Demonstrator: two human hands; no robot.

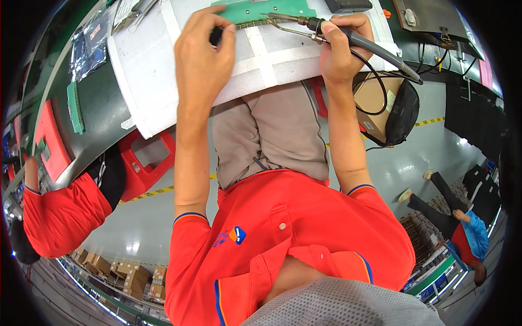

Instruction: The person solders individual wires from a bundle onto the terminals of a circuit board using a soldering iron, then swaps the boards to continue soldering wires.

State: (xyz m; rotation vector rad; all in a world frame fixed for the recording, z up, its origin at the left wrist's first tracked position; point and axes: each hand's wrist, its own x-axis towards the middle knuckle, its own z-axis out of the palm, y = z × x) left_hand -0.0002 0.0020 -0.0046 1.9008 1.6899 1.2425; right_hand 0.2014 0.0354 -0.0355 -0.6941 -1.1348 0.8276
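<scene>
My right hand (341, 61) is closed around a soldering iron (375, 48) with a thin bent metal tube fixed alongside its tip. The tip points left, over the green circuit board (296, 8) at the far side of the white foam-like pad. Along the board's near edge runs a row of brassy contacts (251, 24), close to the end of the thin tube. At the board's left end, my left hand (201, 62) curls its thumb and fingers round a small black object (216, 36), mostly hidden by the fingers. Its fingertips reach the board's edge.
The white pad (147, 70) lies on a dark bench. A black cable (384, 92) loops from the iron past a cardboard box (372, 103) and a black bag (403, 111). At left are another green board (75, 107) and a co-worker's red sleeve (65, 217).
</scene>
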